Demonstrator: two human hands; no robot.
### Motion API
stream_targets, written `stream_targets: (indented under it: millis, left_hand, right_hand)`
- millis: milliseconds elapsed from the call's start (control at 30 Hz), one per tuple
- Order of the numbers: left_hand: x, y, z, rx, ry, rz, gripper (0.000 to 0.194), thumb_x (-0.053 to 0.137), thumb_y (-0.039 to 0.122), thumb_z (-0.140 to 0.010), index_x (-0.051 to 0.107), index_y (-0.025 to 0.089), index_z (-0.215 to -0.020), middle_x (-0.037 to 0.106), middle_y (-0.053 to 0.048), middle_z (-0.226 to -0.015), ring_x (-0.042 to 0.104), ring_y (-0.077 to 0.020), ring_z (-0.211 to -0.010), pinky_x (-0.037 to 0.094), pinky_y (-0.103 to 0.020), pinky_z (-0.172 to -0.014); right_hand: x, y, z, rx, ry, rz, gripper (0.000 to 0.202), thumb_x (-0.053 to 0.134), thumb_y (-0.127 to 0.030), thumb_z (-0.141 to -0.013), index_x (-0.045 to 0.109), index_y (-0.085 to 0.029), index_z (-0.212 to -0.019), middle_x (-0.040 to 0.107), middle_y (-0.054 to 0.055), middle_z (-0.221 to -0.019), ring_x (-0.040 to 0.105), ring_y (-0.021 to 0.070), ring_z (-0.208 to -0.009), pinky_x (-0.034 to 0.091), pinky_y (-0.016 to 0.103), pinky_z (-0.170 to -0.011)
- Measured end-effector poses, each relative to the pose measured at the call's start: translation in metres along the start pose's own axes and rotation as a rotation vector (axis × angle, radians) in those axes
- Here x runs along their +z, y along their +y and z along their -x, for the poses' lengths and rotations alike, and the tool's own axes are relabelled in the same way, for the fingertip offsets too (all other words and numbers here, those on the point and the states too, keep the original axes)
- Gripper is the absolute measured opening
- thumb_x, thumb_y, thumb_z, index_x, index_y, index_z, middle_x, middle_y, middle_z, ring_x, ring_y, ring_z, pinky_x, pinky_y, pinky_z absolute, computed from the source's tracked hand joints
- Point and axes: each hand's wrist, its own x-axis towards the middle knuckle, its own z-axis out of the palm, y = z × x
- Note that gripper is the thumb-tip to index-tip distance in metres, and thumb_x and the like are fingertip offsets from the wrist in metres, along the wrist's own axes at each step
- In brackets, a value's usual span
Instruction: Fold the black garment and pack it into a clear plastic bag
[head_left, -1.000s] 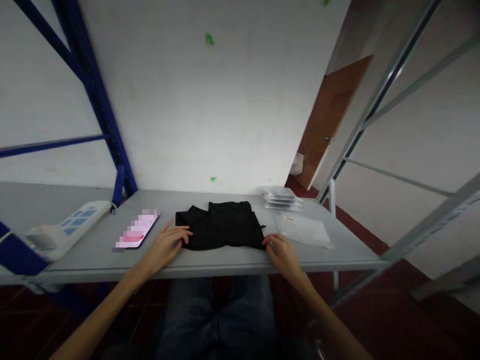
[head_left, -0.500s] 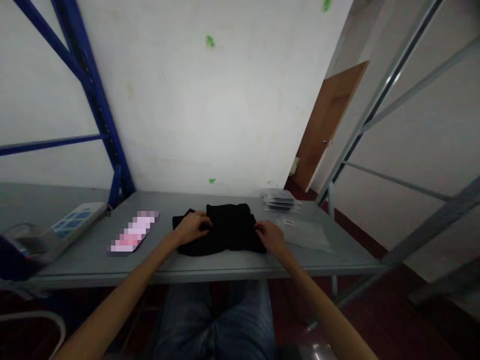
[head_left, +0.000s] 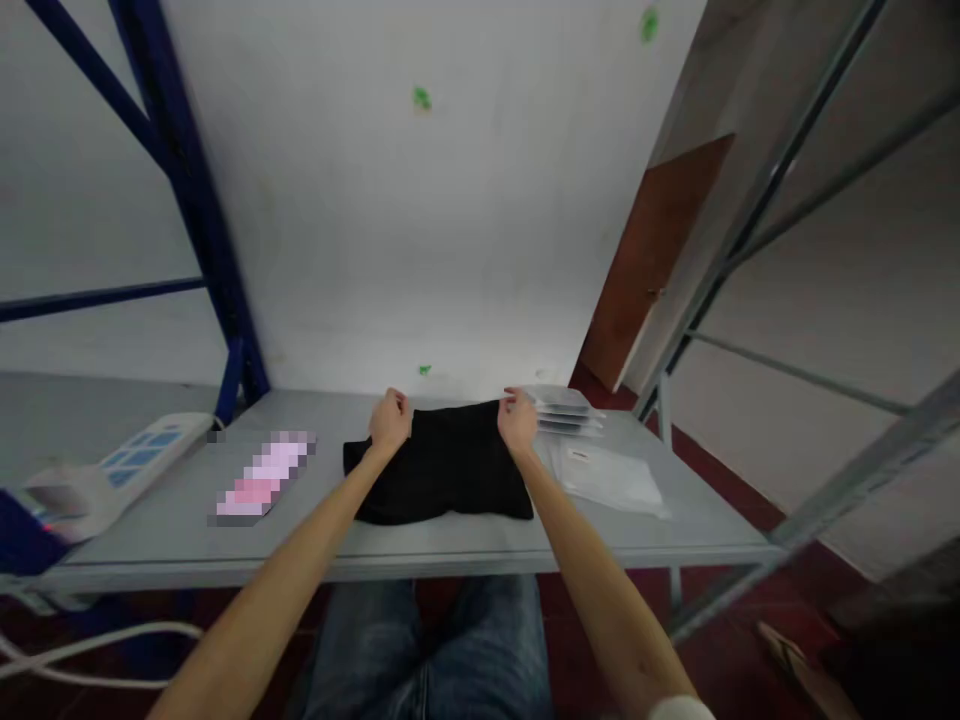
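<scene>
A folded black garment (head_left: 457, 465) lies on the grey tabletop in front of me; its exact kind cannot be told. My left hand (head_left: 390, 420) is closed at its far left corner, fingers curled and partly hidden behind the hand. At the far right corner my right hand (head_left: 517, 422) pinches the cloth between thumb and fingers. The far edge runs fairly straight between both hands. Another part of the garment sticks out to the left, under my left wrist.
Right of the garment lies a clear plastic bag (head_left: 611, 478) with a small label. Behind it is a stack of packaged items (head_left: 562, 410). A blurred-out phone-like object (head_left: 266, 475) and a white power strip (head_left: 146, 455) lie left. Blue (head_left: 199, 220) and grey metal uprights flank the table (head_left: 315, 550).
Both hands have moved away from me, from the garment's middle and right side to its far corners. The far edge now looks smoother and wider.
</scene>
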Motion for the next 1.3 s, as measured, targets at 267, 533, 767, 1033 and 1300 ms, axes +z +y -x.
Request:
stream_targets:
  millis: [267,533,767,1033,1300]
  left_hand:
    - [0.039,-0.017,0.056,0.425,-0.184,-0.107,0.035,0.049,0.015,-0.094,0.063,0.019,-0.125,0.069,-0.015,-0.128,0.063,-0.0296,-0.125,0.049,-0.042,-0.107]
    - [0.045,-0.065,0.05,0.471,-0.357,-0.033,0.054,0.044,0.041,-0.099,0.052,0.017,-0.147,0.049,-0.014,-0.16,0.039,-0.0299,-0.152,0.028,-0.056,-0.126]
    - [0.029,-0.068,0.053,0.431,-0.362,-0.074,0.05,0.042,0.037,-0.097,0.051,0.019,-0.143,0.049,-0.014,-0.159,0.046,-0.0292,-0.148,0.023,-0.061,-0.126]
    - [-0.027,-0.077,0.057,0.441,-0.312,-0.228,0.049,0.056,0.021,-0.077,0.055,0.023,-0.126,0.064,-0.012,-0.142,0.055,-0.0331,-0.136,0.023,-0.063,-0.124]
    - [-0.076,-0.106,0.034,0.425,-0.356,-0.231,0.023,0.053,0.036,-0.086,0.066,0.024,-0.101,0.074,-0.009,-0.111,0.068,-0.0301,-0.106,0.051,-0.044,-0.097]
  right_hand:
    - [0.074,-0.045,0.088,-0.278,-0.203,-0.046,0.044,0.041,-0.019,-0.104,0.061,-0.017,-0.142,0.062,0.011,-0.146,0.055,0.0229,-0.136,0.039,0.037,-0.117]
    - [0.072,-0.01,0.093,-0.316,-0.348,0.183,0.056,0.04,-0.047,-0.108,0.049,-0.019,-0.156,0.037,0.015,-0.166,0.028,0.0326,-0.156,0.02,0.06,-0.125]
    - [0.044,0.031,0.086,-0.301,-0.329,0.298,0.064,0.042,-0.049,-0.106,0.043,-0.013,-0.159,0.033,0.02,-0.167,0.027,0.0326,-0.157,0.022,0.048,-0.126]
    - [0.044,0.03,0.091,-0.311,-0.291,0.297,0.059,0.041,-0.047,-0.106,0.048,-0.016,-0.157,0.038,0.017,-0.165,0.03,0.0326,-0.155,0.024,0.049,-0.125]
    - [0.046,0.031,0.09,-0.298,-0.283,0.296,0.058,0.041,-0.047,-0.106,0.052,-0.016,-0.154,0.043,0.017,-0.163,0.033,0.0325,-0.154,0.024,0.047,-0.125]
